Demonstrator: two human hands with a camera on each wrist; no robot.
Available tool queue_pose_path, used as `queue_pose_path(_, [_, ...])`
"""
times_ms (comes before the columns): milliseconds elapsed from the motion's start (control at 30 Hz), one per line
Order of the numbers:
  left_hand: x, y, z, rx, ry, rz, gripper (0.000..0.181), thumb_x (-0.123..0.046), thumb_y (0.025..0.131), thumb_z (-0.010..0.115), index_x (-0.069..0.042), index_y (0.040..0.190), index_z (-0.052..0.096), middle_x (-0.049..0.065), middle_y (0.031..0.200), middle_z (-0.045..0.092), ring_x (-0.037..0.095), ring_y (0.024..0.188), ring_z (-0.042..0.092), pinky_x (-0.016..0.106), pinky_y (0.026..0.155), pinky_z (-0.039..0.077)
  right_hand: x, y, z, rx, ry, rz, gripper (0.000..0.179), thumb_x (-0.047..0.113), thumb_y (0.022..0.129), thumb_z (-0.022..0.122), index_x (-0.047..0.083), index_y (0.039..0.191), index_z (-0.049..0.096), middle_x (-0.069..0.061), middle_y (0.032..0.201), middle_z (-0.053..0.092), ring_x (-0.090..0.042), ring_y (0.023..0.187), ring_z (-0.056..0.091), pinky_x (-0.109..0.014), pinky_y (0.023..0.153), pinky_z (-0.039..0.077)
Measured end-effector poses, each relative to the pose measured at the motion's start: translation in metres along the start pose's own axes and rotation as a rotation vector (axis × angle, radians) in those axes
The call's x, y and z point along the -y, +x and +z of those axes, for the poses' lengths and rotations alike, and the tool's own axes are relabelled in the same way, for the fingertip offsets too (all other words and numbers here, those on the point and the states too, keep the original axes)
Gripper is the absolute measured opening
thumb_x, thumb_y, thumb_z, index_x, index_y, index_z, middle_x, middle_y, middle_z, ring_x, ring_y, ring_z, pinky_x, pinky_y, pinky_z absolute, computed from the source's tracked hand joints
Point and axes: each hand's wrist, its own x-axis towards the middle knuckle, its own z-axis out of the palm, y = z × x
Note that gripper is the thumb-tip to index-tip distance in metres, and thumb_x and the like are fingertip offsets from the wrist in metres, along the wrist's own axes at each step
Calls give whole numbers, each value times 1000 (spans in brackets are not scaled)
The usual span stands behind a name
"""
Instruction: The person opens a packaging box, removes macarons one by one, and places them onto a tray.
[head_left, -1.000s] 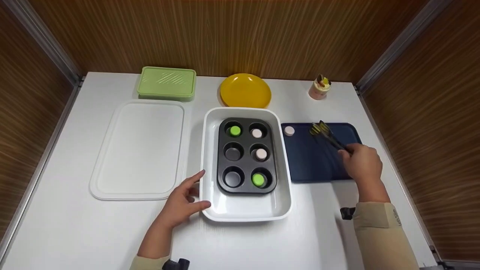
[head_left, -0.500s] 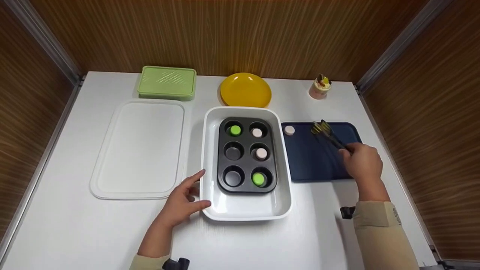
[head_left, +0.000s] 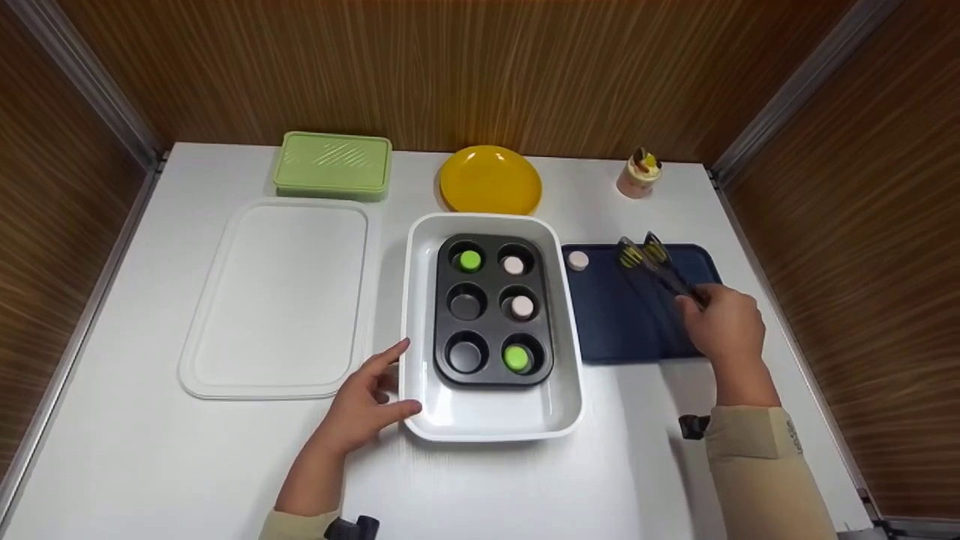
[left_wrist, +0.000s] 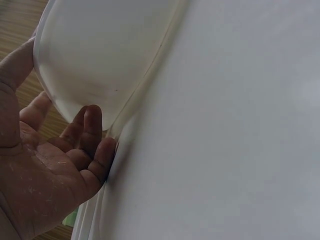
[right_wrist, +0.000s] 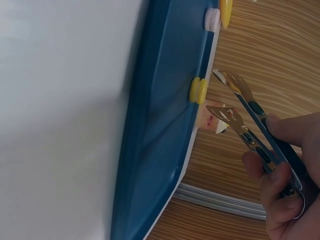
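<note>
In the head view my left hand (head_left: 367,409) holds the left side of a white rectangular tub (head_left: 487,416), thumb over its rim. The left wrist view shows other fingers curled against the outer wall. A dark muffin pan (head_left: 491,330) sits inside the tub; green and pale pink macarons occupy some of its cups. My right hand (head_left: 724,326) grips a pair of slotted tongs (head_left: 664,274) over a navy tray (head_left: 615,322). The tong tips stand apart near a yellow macaron (right_wrist: 198,90) on that tray. A pale pink macaron (head_left: 577,260) lies at the tray's far left corner.
A white lid (head_left: 277,300) lies left of the tub. Behind stand a green lidded box (head_left: 334,165), a yellow plate (head_left: 491,181) and a small dessert cup (head_left: 639,176). Wood-grain panels (head_left: 480,67) enclose the back and sides of the white table.
The tongs' tips have spread wider apart and shifted slightly toward the back. My left hand, the tub and the macarons in the pan have stayed in place.
</note>
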Motion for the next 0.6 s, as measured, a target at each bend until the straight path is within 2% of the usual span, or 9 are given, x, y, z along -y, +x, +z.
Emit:
queue_pose_path(200, [1,-1,0,-2,0,2,86,-9,83,90,-8,159,49,20,136,63,30,104,66,30,80,48,9,-3,-2,-33,44,-31,41,21,103,67,-11,129,68,-33,112,72,-51,101,69,-63,82,51])
queue_pose_path(600, [2,0,0,-6,13,-12,89,-11,83,91,-10,160,48,19,136,64,29,104,66,30,82,48,38,-8,-4,-119,101,-177,32,11,97,71,-9,121,73,-29,97,74,-47,85,71,-61,76,53])
